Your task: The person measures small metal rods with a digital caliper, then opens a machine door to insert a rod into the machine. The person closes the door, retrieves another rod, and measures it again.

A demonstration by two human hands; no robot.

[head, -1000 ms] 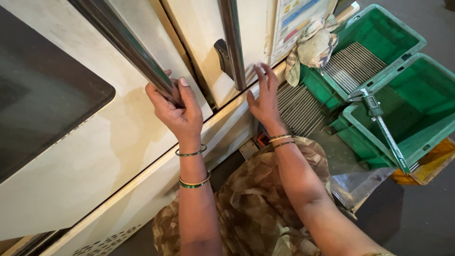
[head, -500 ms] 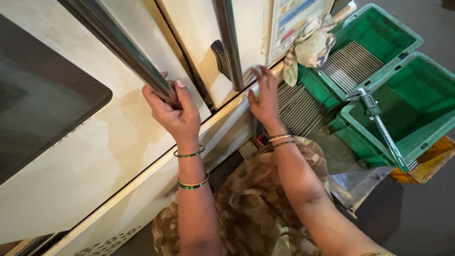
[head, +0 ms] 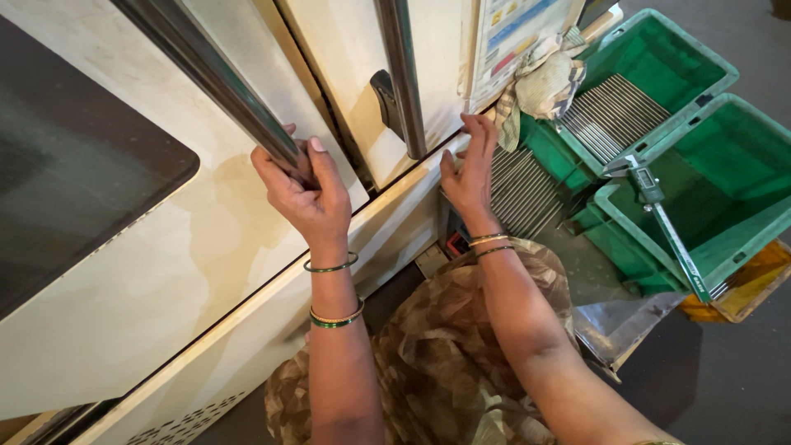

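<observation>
My left hand [head: 306, 191] is wrapped around the lower end of a long metal door handle [head: 212, 76] on a cream-coloured cabinet door [head: 165, 272]. My right hand [head: 470, 170] lies flat with fingers spread against the lower edge of the neighbouring cream door [head: 428, 74], just below its own metal handle [head: 401, 78]. Both wrists wear thin green and gold bangles. A dark glass panel [head: 74, 173] fills the left door's upper part.
Green plastic crates [head: 700, 189] stand at the right, one with several thin metal rods [head: 614, 115], and a caliper [head: 663, 218] lies across a rim. A checked cloth [head: 540, 86] hangs by the right door. My patterned brown clothing [head: 445, 346] is below.
My left hand has tightened on the handle's lower end. My right hand has slid slightly up along the right door's lower edge. The view has shifted a little.
</observation>
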